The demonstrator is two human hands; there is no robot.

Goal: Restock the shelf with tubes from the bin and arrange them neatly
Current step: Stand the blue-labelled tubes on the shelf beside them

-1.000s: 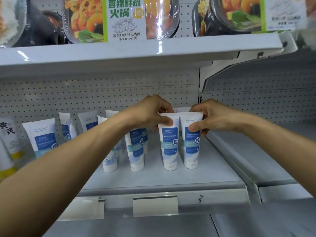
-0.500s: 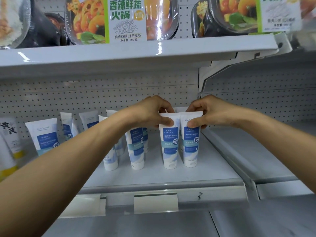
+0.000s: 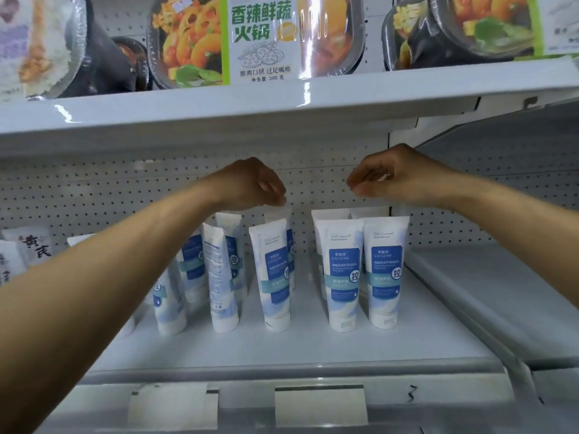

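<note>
The tubes [image 3: 169,308] stand cap-down on the shelf [image 3: 313,349], in loose files running near to far; the bin is out of view. At the left our forearm covers part of the row, so we cannot tell how neat it is there. Next comes a turned tube [image 3: 221,277], its small-print back facing us while the others show the blue label. Our left hand [image 3: 250,186] hangs just above the crimped tops behind it, fingers loosely curled with the tips drawn together, holding nothing and touching nothing. Right of it a single tube [image 3: 274,274] seems to lean a little, with a gap to its right. Our right hand [image 3: 394,180] hovers above the pair [image 3: 343,274] at the right end, fingers likewise loosely curled and empty; those two stand upright, side by side and just about touching. We judge these tubes light and soft-walled, with smooth plastic that may slip. They also look top-heavy on their small caps, so a nudge to one could topple its neighbours. The flat crimped seam at the top looks like the stiffest part and the safest place to pinch for lifting or twisting; squeezing the belly would dent it. For the turned tube we would pinch the seam and rotate it on its cap.
</note>
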